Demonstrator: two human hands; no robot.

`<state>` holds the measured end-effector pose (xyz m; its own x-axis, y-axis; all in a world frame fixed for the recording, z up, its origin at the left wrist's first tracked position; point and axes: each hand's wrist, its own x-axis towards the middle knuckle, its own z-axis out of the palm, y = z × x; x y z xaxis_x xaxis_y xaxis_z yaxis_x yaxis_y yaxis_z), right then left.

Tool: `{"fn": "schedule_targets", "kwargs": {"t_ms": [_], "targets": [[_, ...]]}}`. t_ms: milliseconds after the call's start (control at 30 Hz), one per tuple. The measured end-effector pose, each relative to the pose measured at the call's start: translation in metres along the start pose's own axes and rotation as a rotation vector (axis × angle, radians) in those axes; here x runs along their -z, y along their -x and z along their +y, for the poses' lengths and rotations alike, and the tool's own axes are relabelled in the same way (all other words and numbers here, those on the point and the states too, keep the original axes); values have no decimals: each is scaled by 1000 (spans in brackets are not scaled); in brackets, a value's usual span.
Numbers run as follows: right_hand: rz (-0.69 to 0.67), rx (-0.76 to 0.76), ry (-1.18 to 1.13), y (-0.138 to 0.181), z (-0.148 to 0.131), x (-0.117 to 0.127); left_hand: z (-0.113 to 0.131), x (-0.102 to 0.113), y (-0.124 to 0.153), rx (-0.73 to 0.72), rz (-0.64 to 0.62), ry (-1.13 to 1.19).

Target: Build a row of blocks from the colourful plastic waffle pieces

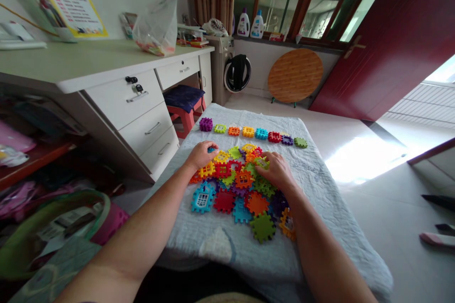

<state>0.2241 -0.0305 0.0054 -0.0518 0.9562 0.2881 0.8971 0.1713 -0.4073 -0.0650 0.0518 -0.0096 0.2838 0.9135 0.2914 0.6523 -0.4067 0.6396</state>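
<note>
A heap of colourful plastic interlocking blocks with toothed edges lies on the cloth-covered table. At the heap's far left edge, my left hand (202, 155) is closed with a small blue block (211, 150) partly showing at its fingertips. On the right side, my right hand (279, 169) has its thumb and fingers around a light green block (262, 163). Nearer to me lie a blue window block (203, 197), a flat red block (224, 201) and a green square block (262, 227). Beyond the heap runs a row of blocks, with a purple block (206, 124) at its left end.
A grey-blue cloth (320, 199) covers the table. To the left stands a white desk (106, 64) with drawers and a plastic bag (156, 28). A stool (185, 102), a washing machine (221, 68) and a round wooden board (295, 75) stand farther back.
</note>
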Motion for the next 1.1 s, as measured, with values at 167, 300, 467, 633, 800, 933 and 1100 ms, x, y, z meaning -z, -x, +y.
{"fn": "schedule_targets", "kwargs": {"t_ms": [167,300,467,633,800,933,1100], "targets": [[194,-144,-170,-8,29,13,0,-1,0,-19,-6,8],[175,-295,-239,-11,49,21,-2,-3,-1,-29,-12,-9],[28,-191,-181,-9,45,10,-3,-2,-1,-35,-16,-14],[61,-78,-39,-10,40,-2,0,0,0,-24,-20,-18],[107,-36,41,-9,41,-4,0,0,-1,-21,-23,-21],[119,37,-13,-9,38,1,-1,-1,-1,-27,-13,-19],[239,-111,-196,-11,37,13,0,0,0,-40,-16,9]]}}
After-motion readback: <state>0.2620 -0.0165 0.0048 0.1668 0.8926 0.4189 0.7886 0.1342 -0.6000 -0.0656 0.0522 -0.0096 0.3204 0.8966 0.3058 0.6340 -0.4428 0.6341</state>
